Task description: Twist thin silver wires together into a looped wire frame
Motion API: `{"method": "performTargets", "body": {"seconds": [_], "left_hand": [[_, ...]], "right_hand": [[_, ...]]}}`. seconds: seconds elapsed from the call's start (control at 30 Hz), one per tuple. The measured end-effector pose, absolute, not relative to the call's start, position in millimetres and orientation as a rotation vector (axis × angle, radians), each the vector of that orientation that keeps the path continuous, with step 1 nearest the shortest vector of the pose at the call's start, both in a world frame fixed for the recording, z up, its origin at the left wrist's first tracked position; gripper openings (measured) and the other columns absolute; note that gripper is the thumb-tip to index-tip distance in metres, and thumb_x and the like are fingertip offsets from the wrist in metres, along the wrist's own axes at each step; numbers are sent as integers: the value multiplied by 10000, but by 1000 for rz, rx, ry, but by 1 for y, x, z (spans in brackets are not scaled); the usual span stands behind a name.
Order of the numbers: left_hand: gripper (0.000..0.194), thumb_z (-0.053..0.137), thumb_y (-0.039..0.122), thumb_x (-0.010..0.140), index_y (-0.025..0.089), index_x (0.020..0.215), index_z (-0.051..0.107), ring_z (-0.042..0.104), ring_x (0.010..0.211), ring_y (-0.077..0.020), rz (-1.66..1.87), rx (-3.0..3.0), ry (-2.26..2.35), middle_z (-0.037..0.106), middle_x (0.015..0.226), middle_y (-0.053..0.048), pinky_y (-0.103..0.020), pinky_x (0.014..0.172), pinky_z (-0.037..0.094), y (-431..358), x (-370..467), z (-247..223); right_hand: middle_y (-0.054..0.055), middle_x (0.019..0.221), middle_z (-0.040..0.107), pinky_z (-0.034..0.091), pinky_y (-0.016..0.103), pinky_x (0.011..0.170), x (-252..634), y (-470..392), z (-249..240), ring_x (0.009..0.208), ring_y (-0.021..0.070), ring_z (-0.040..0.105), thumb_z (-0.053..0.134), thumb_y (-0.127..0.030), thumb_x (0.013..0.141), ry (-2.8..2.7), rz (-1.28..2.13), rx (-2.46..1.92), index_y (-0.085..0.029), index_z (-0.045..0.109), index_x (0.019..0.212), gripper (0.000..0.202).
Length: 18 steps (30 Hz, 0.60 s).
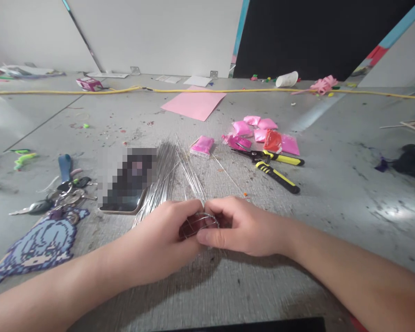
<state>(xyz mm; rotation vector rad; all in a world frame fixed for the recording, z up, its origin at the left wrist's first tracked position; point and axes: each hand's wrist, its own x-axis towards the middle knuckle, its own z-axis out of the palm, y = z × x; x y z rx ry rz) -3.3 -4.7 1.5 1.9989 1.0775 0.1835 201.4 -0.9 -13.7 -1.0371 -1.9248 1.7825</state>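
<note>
Both hands meet low in the middle of the head view around a small rounded frame of bent silver wire (201, 222). My left hand (173, 235) is curled about its left side. My right hand (242, 228) pinches its right rim between thumb and fingers; some fingertips are hidden behind the wire. Just beyond the hands lies a bundle of straight wires (161, 177), with a few loose wires (192, 175) to its right. Pliers with black and yellow handles (269, 162) rest farther right, their handles spread apart.
A phone (124, 184), partly pixelated, lies left of the bundle. Keys (65, 196) and a pixel-pattern charm (43, 242) are farther left. Pink packets (242, 128), one red packet (272, 140), and pink paper (193, 105) lie beyond. A yellow cord (228, 91) crosses the back near a paper cup (286, 79).
</note>
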Motion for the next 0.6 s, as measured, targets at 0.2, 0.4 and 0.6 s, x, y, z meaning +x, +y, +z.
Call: {"method": "performTargets", "body": {"seconds": [0.2, 0.4, 0.6], "left_hand": [[48, 519, 187, 789, 186, 813, 561, 518, 614, -126, 149, 2031, 1074, 615, 708, 20, -248, 524, 341, -2, -2, 4], [60, 514, 187, 809, 174, 823, 570, 520, 639, -127, 174, 2027, 1055, 619, 718, 11, -242, 532, 345, -2, -2, 2], [112, 533, 261, 848, 171, 783, 549, 464, 612, -109, 210, 1970, 1068, 560, 677, 22, -233, 516, 326, -1, 0, 0]], "right_hand": [[-16, 790, 551, 405, 260, 647, 201, -2, -12, 689, 123, 477, 681, -469, 853, -1978, 1733, -1068, -185, 578, 861, 302], [-28, 762, 519, 382, 248, 618, 202, 0, -13, 678, 118, 464, 700, -421, 846, -1952, 1762, -1036, -188, 569, 860, 268], [-28, 747, 492, 374, 253, 627, 202, 1, -15, 684, 121, 448, 674, -448, 866, -1908, 1762, -1030, -184, 559, 831, 290]]}}
